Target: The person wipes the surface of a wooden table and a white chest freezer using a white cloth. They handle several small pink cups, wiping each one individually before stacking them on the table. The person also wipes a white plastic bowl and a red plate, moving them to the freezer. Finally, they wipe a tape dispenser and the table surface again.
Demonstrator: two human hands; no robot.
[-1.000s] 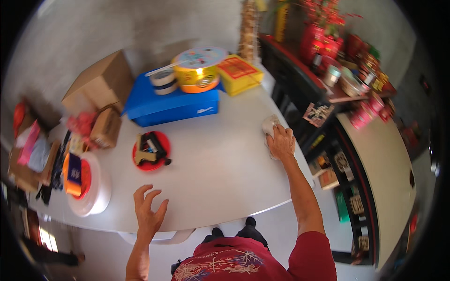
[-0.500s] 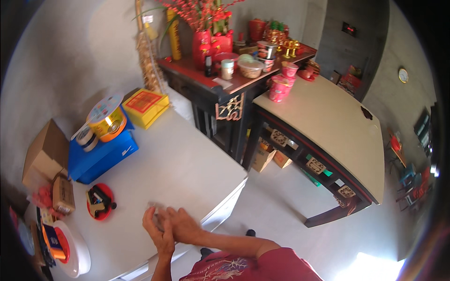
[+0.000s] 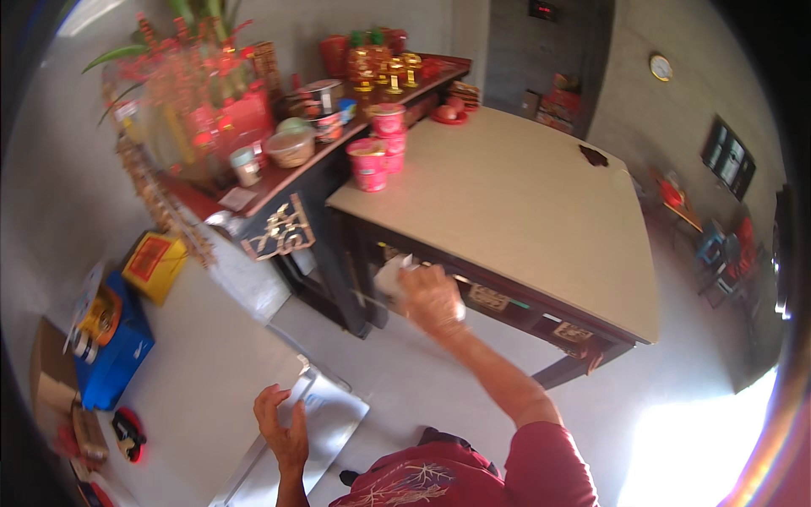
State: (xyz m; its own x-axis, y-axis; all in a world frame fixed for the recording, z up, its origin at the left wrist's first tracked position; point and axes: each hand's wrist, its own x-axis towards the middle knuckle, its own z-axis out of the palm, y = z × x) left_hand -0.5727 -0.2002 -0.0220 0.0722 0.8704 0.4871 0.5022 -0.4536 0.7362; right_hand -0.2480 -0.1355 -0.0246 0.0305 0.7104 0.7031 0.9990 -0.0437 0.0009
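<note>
My right hand (image 3: 432, 297) is stretched out ahead, fingers closed on a white piece that looks like crumpled tissue or thin paper (image 3: 391, 277). It hangs in the air before the near edge of the beige-topped table (image 3: 507, 186); motion blurs it somewhat. My left hand (image 3: 284, 427) is raised over the edge of the white surface (image 3: 220, 372), fingers bent and thumb apart, with nothing visible in it. Pink tubs (image 3: 369, 166) stand stacked on the beige table, beyond my right hand.
A dark red altar table (image 3: 287, 190) bears a vase of red sprays, bowls and gold ornaments. At left are a blue box (image 3: 118, 355), a yellow box (image 3: 156, 269) and a red dish with black items (image 3: 128, 435). A red plate of fruit (image 3: 450, 114) sits at the back.
My hands, together over the white surface before, have parted. The right has swung forward and right with the white piece; the left stays low with fingers apart. The view has turned right.
</note>
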